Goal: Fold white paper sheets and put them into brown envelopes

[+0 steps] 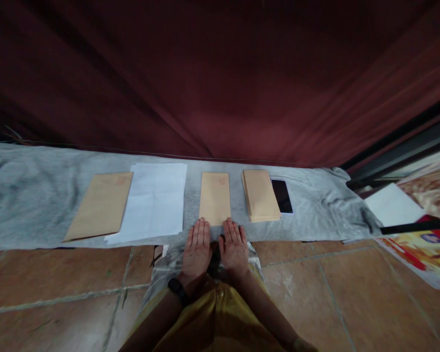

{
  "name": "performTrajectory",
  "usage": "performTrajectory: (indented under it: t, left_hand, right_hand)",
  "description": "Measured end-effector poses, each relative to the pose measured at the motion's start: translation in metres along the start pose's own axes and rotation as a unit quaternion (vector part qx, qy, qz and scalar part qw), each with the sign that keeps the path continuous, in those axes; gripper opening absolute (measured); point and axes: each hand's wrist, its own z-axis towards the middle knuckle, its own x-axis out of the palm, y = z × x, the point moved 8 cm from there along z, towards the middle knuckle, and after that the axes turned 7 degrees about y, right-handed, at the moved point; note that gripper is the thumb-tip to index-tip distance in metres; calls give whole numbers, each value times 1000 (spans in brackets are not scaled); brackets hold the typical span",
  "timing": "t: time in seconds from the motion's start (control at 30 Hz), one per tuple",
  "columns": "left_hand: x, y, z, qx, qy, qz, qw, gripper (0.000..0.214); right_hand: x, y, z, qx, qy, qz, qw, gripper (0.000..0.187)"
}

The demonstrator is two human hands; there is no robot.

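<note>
My left hand (197, 248) and my right hand (233, 247) lie flat side by side, fingers stretched out, at the near edge of a grey cloth (33, 195). Neither hand holds anything. Their fingertips reach the near end of a single brown envelope (214, 197) lying straight ahead. To its right sits a stack of brown envelopes (260, 194) with a dark phone (281, 195) beside it. To the left lie white paper sheets (156, 203) and a larger brown envelope (100, 205). A dark band is on my left wrist.
A dark red curtain (220, 78) hangs behind the cloth. The floor is brown tile (333, 293). At the right are a white sheet (392, 205), a dark bar and colourful printed material (425, 249). Yellow fabric covers my lap.
</note>
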Motion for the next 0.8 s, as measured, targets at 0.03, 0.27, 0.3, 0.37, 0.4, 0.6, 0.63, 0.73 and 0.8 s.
performTrajectory:
  t: [0.03,0.27,0.3,0.37,0.4,0.6,0.63,0.73,0.8]
  left_hand:
    - [-1,-1,1,0,5,-2,1000,61]
    - [-5,-9,5,15,21,-5,1000,62]
    - [-3,-12,6,33,24,-5,999,63]
    - [1,-17,6,71,33,-9,997,65]
    - [3,-18,6,81,35,-12,996,65]
    - [8,-10,6,62,37,0,997,62]
    - [8,-11,6,62,40,4,997,61]
    - [9,-12,6,61,51,11,997,61]
    - [9,-12,7,60,55,8,997,63]
  right_hand:
    - [-1,0,0,2,0,-1,1000,51]
    - [-2,1,0,11,7,0,1000,49]
    - [-1,1,0,12,8,-1,1000,49]
    - [0,0,0,11,11,-3,1000,48]
    - [0,0,0,10,11,-4,1000,48]
    - [-2,-2,-1,18,5,-8,1000,49]
    - [-2,-3,-1,21,4,-8,1000,50]
    - [-3,-7,-2,28,6,-10,1000,50]
    - [-2,-10,-3,31,10,-13,999,50]
